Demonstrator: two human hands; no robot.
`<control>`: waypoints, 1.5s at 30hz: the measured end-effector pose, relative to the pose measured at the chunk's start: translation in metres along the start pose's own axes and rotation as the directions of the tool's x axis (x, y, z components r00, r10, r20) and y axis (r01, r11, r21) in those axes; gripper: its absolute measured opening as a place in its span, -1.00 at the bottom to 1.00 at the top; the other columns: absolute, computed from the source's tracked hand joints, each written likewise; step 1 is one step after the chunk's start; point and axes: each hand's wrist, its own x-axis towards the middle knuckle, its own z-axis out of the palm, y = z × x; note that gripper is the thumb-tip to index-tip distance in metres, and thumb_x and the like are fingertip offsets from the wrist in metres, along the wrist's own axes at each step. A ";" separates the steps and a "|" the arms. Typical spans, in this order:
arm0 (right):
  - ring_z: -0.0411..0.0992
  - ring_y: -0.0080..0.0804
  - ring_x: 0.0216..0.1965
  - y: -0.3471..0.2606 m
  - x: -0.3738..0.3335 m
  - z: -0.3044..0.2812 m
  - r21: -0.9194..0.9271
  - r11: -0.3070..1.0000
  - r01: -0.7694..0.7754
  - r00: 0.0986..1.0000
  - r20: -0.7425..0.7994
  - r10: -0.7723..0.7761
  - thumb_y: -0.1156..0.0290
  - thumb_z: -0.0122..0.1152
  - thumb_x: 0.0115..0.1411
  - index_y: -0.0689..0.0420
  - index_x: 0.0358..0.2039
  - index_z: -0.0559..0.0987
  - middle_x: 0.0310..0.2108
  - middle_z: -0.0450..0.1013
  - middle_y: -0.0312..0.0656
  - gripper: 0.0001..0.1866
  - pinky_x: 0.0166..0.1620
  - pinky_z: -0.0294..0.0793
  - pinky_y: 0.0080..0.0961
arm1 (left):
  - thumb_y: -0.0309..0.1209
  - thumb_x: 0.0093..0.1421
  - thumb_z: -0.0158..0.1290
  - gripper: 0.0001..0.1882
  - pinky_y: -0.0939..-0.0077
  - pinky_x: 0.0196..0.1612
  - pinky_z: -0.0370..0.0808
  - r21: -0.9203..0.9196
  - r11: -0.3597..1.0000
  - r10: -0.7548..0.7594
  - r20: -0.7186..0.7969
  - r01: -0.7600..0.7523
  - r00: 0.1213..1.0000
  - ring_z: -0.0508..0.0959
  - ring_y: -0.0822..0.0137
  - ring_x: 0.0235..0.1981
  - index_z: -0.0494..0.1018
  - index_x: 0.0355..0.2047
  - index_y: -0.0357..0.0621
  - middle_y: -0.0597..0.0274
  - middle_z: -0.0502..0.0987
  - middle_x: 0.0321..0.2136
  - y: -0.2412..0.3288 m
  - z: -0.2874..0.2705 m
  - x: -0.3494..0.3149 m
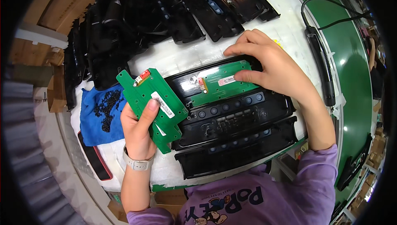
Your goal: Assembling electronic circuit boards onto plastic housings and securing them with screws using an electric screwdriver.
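Observation:
My left hand [140, 130] grips a green circuit board [144, 94] by its near left edge, the thumb pressed on top beside a white label. Another green board [215, 90] lies in the farthest of several black plastic panels [182, 85] in front of me. Over that board's right end is my right hand [264, 61], its thumb on or just above the board. Its index finger reaches across the panel's far edge, apart from the thumb. Closer to me are a black panel with a row of round buttons [235, 119] and a similar panel [235, 152].
Black plastic housings [178, 22] crowd the far side of the white-covered table. To the left, a blue cloth [91, 117] bears a heap of small black screws [108, 109], near a dark red-edged phone-like slab [95, 159]. A black corded stick-shaped tool [321, 68] lies right.

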 end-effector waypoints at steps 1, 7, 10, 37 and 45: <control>0.33 -0.20 -0.23 -0.001 0.000 -0.001 -0.034 0.999 0.011 1.000 0.027 -0.010 0.45 0.33 -0.20 0.17 -0.26 0.52 -0.35 0.35 -0.17 -0.61 -0.12 0.35 -0.39 | -0.46 0.15 0.02 -0.82 0.58 -0.30 0.52 0.001 1.000 0.001 -0.001 -0.001 1.000 0.54 0.44 -0.40 0.38 -0.24 -0.25 0.19 0.53 -0.35 0.000 -0.001 0.000; 0.38 -0.22 -0.28 -0.015 -0.002 -0.005 -0.249 0.965 0.078 0.989 -0.104 -0.107 0.48 0.33 -0.21 0.18 -0.31 0.52 -0.35 0.37 -0.18 -0.65 -0.21 0.39 -0.40 | -0.48 0.12 0.06 -0.77 0.61 -0.32 0.51 -0.047 0.996 0.082 0.004 -0.081 0.997 0.54 0.45 -0.40 0.38 -0.20 -0.26 0.18 0.53 -0.34 0.005 -0.002 -0.002; 0.40 -0.26 -0.31 -0.030 -0.001 0.004 0.164 0.949 0.268 0.961 -0.123 -0.249 0.51 0.31 -0.21 0.17 -0.29 0.51 -0.34 0.37 -0.19 -0.63 -0.32 0.42 -0.43 | -0.38 0.18 -0.02 -0.73 0.50 -0.26 0.54 -0.018 0.989 0.144 0.077 -0.143 0.987 0.56 0.37 -0.33 0.35 -0.15 -0.26 0.15 0.52 -0.30 0.019 0.003 -0.009; 0.08 -0.48 -0.56 -0.059 -0.053 0.012 -0.581 0.423 0.695 0.674 0.321 -0.665 0.33 0.04 -0.43 0.11 -0.82 0.30 -0.70 0.05 -0.35 -0.83 -0.62 -0.04 -0.64 | -0.21 0.28 -0.18 -0.62 0.57 -0.25 0.47 0.120 0.992 -0.041 0.133 0.025 0.990 0.53 0.34 -0.29 0.36 -0.14 -0.32 0.00 0.51 -0.30 0.016 0.015 -0.020; 0.12 -0.47 -0.53 -0.056 -0.054 0.007 -0.510 0.562 0.651 0.744 0.284 -0.605 0.30 0.03 -0.44 0.12 -0.82 0.32 -0.68 0.09 -0.34 -0.82 -0.62 -0.02 -0.63 | -0.17 0.28 -0.21 -0.59 0.62 -0.30 0.47 0.148 0.988 -0.065 0.095 0.050 0.993 0.54 0.36 -0.34 0.36 -0.15 -0.31 -0.01 0.52 -0.32 0.012 0.016 -0.015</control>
